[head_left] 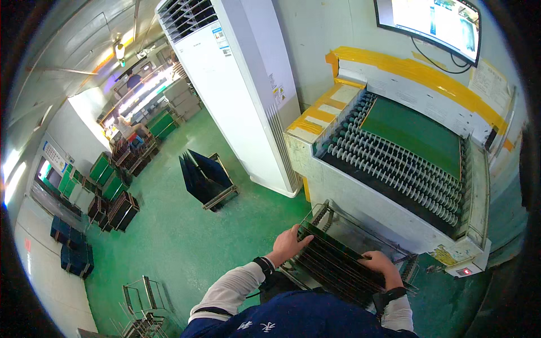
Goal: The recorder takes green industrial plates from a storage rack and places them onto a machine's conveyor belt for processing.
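Note:
In front of me a wire rack [322,213] holds several thin dark panels [332,267] standing on edge, side by side. My left hand [289,245] pinches the left end of the rearmost panel, a thin green board [327,239], with the thumb on the near side. My right hand [381,267] is at the right end of the same board, its fingers bent around the edge and partly hidden. The board stands upright among the others in the rack. Black bands circle both of my wrists.
Behind the rack a roller conveyor machine [389,163] carries a flat green panel [414,135]. A tall white air conditioner [231,84] stands left of it, and a screen [431,25] hangs above. Racks of panels [208,177] and an unfilled rack [143,298] stand on the green floor.

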{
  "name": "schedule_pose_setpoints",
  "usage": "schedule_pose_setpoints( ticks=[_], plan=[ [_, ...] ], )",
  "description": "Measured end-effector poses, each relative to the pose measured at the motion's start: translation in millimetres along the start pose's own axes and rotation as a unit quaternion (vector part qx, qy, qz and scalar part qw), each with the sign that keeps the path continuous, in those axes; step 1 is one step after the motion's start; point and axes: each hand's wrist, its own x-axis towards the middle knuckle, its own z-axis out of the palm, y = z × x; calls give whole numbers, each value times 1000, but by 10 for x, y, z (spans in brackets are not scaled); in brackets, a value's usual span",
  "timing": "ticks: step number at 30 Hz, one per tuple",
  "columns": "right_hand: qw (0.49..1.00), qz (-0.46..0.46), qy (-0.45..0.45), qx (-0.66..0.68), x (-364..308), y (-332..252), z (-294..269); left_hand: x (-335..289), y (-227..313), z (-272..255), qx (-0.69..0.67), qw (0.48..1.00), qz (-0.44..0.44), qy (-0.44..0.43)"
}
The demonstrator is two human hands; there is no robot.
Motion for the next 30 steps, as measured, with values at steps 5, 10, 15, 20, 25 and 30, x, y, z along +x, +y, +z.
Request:
schedule_pose_setpoints(
  ticks=[5, 10, 15, 20, 25, 30],
  plan=[
    [1000, -5, 2, -5, 9, 28, 8, 17, -31, 38, 1, 1000, 4, 3],
    [999, 26, -21, -6, 14, -11, -20, 10, -15, 27, 0, 1000, 6, 6],
    [1000, 17, -20, -3, 17, 13, -11, 7, -15, 17, -2, 1000, 4, 0],
    [1000, 9, -18, 2, 25, 16, -4, -12, 24, -25, -3, 1000, 2, -6],
    [1000, 14, -22, 6, 45, 52, 11, -12, 21, -16, 2, 1000, 5, 0],
    [1000, 10, -23, 5, 71, 88, 24, -3, 1, 11, 1, 1000, 13, 9]
  ],
)
